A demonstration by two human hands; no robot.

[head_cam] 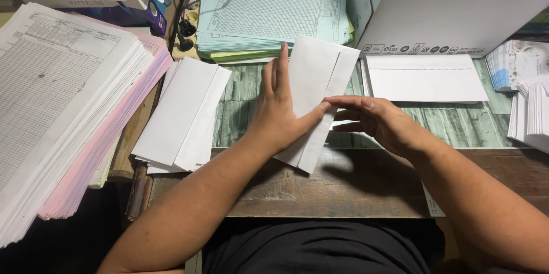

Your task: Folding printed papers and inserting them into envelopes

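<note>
A folded white paper (316,74) lies slanted on the wooden desk (320,188) in front of me. My left hand (277,108) rests flat on it, fingers stretched along the sheet and thumb out to the right. My right hand (374,118) reaches in from the right, its fingertips meeting the left thumb at the paper's right-hand fold. The lower part of the sheet is hidden under my left hand.
A pile of folded white sheets (183,114) lies at the left. A tall stack of white and pink printed forms (63,97) fills the far left. Blue-green forms (274,8) sit behind. White envelopes (423,77) lie at right under an open box lid (457,5).
</note>
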